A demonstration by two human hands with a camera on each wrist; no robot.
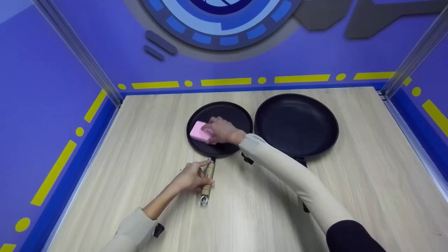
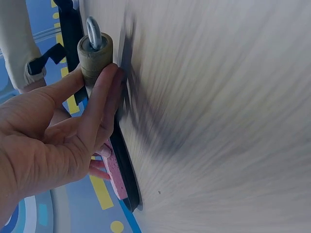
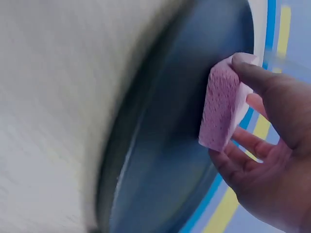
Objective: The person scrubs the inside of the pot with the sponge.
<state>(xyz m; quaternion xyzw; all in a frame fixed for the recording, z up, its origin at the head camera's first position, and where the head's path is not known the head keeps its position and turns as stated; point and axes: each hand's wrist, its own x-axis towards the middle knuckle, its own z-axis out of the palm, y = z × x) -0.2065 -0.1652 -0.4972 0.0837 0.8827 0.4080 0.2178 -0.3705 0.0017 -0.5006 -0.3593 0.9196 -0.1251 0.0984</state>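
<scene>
Currently my R grip pinches pink sponge at 9 o'clock in sm. pan; L grip pinches its wooden handle, 6 o'clock. Wipe prob. partway; amt remaining can't tell. Lg. pan just beside, 3 o'clock, no sponge there; R sleeve hides part of its black handle.

We see a pink sponge, block-shaped with small pores, pinched by the right hand inside a round black pan, near its left rim. We find this pan shallow, its inside facing up, on the wooden tabletop. Its wood-coloured handle, with a metal ring at the end, points toward us, held by the left hand.
</scene>
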